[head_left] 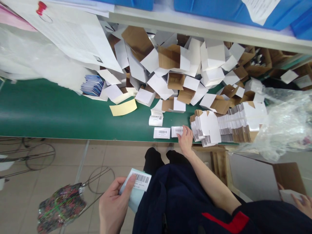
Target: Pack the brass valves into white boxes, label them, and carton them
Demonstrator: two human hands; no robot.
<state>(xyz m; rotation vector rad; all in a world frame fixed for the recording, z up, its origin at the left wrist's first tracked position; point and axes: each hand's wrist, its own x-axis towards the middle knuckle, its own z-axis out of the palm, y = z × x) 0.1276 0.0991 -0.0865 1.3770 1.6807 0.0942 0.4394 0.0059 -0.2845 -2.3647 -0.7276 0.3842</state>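
Note:
My left hand point(114, 203) is low at the bottom, over my lap, closed round a pale blue packet point(136, 191) with a white barcode label on it. My right hand point(185, 140) reaches out to the front edge of the green belt point(48, 110), its fingers spread on a small barcode label point(177, 131). A second barcode label point(162, 133) lies just left of that one, and a label roll point(156, 120) sits behind it. Directly right of my right hand stands a row of flat folded cartons point(219, 128).
A heap of small white and brown cartons point(185, 65) fills the back of the belt under a shelf. A yellow strip point(123, 108) and a blue stack point(92, 85) lie left of it. Clear plastic wrap point(285, 123) bulges at the right. Another person's hand point(303, 204) shows at bottom right.

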